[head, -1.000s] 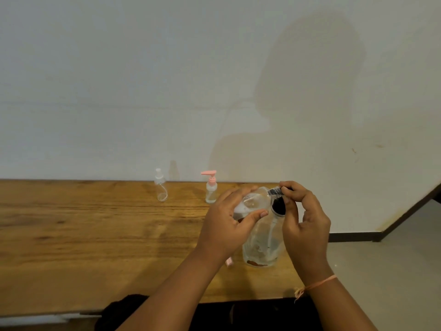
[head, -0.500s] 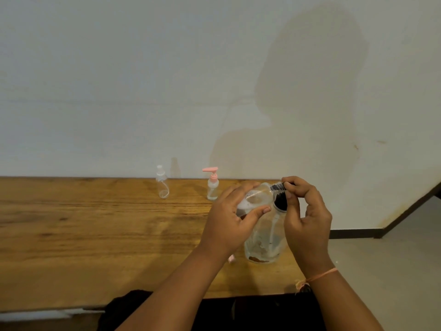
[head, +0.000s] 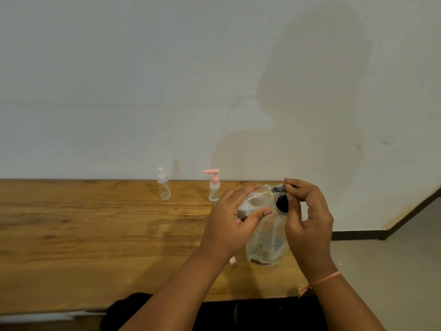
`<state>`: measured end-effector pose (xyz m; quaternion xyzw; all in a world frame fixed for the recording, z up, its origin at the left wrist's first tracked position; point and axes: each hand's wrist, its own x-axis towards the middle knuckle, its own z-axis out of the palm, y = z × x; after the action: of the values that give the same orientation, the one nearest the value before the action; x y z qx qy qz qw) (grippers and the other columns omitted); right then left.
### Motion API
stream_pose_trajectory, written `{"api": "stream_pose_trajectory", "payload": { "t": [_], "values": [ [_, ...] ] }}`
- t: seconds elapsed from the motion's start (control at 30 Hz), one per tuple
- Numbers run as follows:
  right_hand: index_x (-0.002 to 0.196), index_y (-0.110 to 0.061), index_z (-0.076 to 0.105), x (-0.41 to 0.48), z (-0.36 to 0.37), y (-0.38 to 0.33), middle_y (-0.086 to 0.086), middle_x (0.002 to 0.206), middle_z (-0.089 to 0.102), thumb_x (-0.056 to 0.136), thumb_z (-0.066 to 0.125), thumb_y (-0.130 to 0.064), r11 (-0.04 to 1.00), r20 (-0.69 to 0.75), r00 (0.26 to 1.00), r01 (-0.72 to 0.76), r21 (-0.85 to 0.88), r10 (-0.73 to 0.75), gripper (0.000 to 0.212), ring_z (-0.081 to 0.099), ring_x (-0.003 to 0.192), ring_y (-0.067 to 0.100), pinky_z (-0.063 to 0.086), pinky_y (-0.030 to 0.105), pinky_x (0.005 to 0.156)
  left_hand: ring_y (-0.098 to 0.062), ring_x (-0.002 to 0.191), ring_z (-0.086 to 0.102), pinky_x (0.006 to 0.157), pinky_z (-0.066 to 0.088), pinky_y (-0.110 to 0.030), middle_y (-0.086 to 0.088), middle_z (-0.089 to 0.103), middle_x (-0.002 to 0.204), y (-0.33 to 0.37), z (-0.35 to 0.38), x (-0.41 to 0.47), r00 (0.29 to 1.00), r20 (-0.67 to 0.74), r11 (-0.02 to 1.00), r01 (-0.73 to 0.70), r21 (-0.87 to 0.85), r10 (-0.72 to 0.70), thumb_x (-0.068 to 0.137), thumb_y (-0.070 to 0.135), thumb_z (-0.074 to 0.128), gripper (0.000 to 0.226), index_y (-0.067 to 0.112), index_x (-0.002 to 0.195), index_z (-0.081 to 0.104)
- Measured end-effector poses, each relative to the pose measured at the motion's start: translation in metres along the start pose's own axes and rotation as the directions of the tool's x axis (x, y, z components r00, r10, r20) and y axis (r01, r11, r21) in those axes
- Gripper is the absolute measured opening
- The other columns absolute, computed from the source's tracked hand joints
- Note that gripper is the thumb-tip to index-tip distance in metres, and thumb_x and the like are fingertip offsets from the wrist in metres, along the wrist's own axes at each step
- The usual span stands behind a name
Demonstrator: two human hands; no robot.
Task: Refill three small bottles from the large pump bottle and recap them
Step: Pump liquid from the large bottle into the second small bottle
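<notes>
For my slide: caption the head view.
Left hand tilts small bottle over large bottle; right hand pinches its ribbed end.

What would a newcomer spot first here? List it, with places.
At the table's right end the left hand holds a small clear bottle on its side over the large clear bottle, while the right hand pinches the small bottle's dark ribbed tip. Two more small bottles stand by the wall: a white-capped bottle and a pink-pump bottle.

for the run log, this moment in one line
left hand grips small clear plastic bottle | right hand pinches its ribbed end | over large clear bottle
</notes>
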<state>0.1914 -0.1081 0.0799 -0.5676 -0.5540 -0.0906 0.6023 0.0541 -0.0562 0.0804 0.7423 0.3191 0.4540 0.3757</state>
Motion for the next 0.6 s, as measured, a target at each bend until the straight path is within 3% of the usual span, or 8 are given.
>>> {"api": "stream_pose_trajectory", "payload": {
  "t": [0.17,0.43,0.6],
  "values": [
    [0.1,-0.022,0.057,0.0002,0.0021,-0.0027,-0.003,0.106,0.061,0.088,0.051,-0.004,0.999,-0.027,1.0,-0.005,0.043,0.006,0.023,0.059,0.102,0.013,0.053,0.043,0.084,0.004,0.106,0.054,0.078,0.041,-0.001,0.005,0.062,0.114,0.0011,0.0,-0.0004,1.0,-0.019,1.0,-0.021,-0.004,0.021,0.079,0.033,0.073,0.046,0.026,0.122,0.06],
    [0.095,-0.015,0.06,0.0052,-0.0033,-0.0062,-0.005,0.103,0.06,0.086,0.049,-0.012,0.998,-0.033,0.999,0.04,-0.049,-0.041,0.015,0.056,0.099,0.011,0.045,0.015,0.087,0.005,0.105,0.053,0.078,0.04,0.0,0.006,0.062,0.112,0.0033,0.0007,-0.0007,0.997,-0.034,0.997,-0.063,0.035,0.064,0.078,0.039,0.069,0.048,0.027,0.123,0.059],
    [0.096,-0.018,0.057,0.0011,0.002,-0.0009,-0.007,0.103,0.058,0.087,0.05,-0.009,0.999,-0.021,0.999,0.027,-0.035,-0.028,0.014,0.056,0.098,0.014,0.045,0.013,0.086,0.003,0.105,0.054,0.076,0.041,-0.001,0.007,0.061,0.113,-0.001,-0.0001,-0.0005,1.0,-0.005,1.0,-0.014,0.007,0.014,0.079,0.033,0.072,0.046,0.028,0.123,0.059]
  ]
}}
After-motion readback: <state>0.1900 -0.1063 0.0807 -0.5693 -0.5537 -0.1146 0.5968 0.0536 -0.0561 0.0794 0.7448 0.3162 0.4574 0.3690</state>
